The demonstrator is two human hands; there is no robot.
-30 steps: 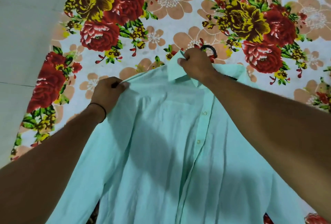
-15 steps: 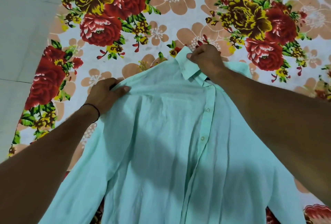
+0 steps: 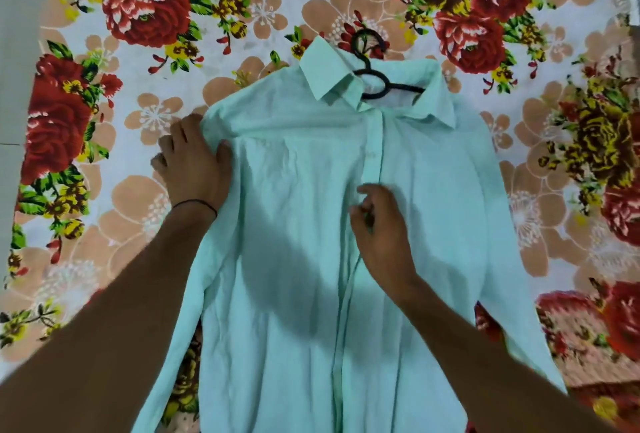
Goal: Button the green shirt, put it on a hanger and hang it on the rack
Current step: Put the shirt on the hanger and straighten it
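At the shirt's shoulder on the person's left side, the left hand lies flat with fingers straight and spread, pressing the edge of the fabric; its outer fingers rest on the floral sheet beside it. A thin black thread circles that wrist. The right hand sits over the button placket at mid-chest, fingers curled down toward the strip, but motion blur hides whether they pinch the cloth or only touch it.

The green shirt lies front up on the sheet, collar away from the person, its body running down out of the bottom of the view. Both forearms cross its lower part and cast a dark shadow over the chest. One sleeve trails down beneath the left forearm; the other runs along the right side.

A black hanger sits inside the neck opening, its hook poking out past the collar onto the sheet, one arm showing under the far collar flap.

The sheet, printed with red, yellow and peach flowers, spreads wide beyond the shirt above and to both sides. Along the left edge lies a strip of pale grey floor.
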